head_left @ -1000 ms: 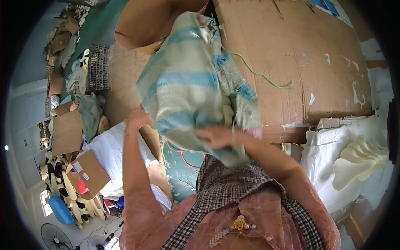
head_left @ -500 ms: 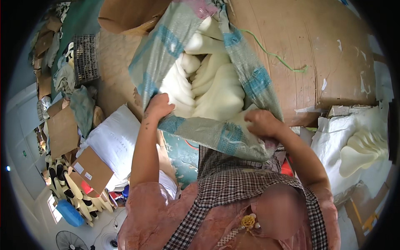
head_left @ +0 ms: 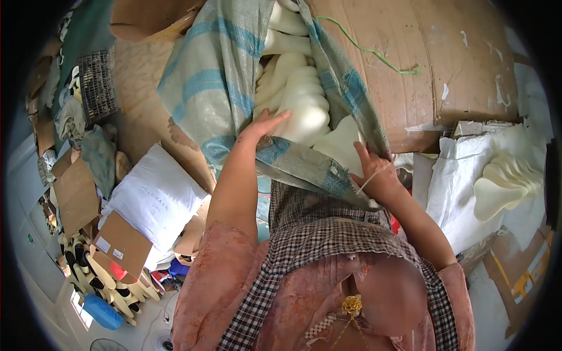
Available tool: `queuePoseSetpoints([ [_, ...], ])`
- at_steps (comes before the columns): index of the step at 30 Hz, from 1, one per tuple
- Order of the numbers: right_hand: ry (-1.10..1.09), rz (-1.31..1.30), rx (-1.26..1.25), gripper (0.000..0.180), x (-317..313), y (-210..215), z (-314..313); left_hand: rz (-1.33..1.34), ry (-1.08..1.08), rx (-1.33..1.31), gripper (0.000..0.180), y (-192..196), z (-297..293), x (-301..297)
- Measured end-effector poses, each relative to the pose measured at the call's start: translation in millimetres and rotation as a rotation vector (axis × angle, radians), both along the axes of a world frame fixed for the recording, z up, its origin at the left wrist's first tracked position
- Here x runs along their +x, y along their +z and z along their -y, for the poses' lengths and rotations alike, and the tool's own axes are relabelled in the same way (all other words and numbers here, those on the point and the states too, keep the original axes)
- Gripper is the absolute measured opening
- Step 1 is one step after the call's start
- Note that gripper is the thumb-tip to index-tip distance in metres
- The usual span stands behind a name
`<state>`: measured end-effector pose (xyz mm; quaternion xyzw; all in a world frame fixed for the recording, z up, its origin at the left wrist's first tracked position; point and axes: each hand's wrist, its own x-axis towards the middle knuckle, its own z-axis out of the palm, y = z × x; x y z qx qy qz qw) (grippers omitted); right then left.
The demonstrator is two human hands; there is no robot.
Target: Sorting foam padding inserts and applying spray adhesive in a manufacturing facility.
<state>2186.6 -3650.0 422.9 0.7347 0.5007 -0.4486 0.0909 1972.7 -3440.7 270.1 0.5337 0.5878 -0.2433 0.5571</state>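
Lying inside the big striped bag [head_left: 205,88] in front of the checked apron [head_left: 328,248], many white pieces [head_left: 307,111] are shown through its mouth, so the opening looks done, but no piece is lifted yet. Apart from each other, the left hand [head_left: 264,125] is placed at the near edge, fingers stretched out, and the right hand [head_left: 377,175] at the right edge, where a grip cannot be told.

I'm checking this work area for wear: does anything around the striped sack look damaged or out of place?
Yes: right of the striped sack, the brown cardboard looks worn, with creases and pale, torn-looking patches. A green string trails loosely across it, which looks untidy.
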Motion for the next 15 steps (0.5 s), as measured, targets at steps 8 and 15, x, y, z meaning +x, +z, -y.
queuePoseSetpoints([
  [8,0.045,-0.074,0.556,0.065,21.8,38.0,15.1,0.482,-0.44,0.221,0.074,36.9,30.7,2.2],
  [15,-0.656,0.167,1.634,0.038,109.7,112.5,-12.0,0.253,-0.706,0.289,0.106,12.1,73.0,-18.5],
])
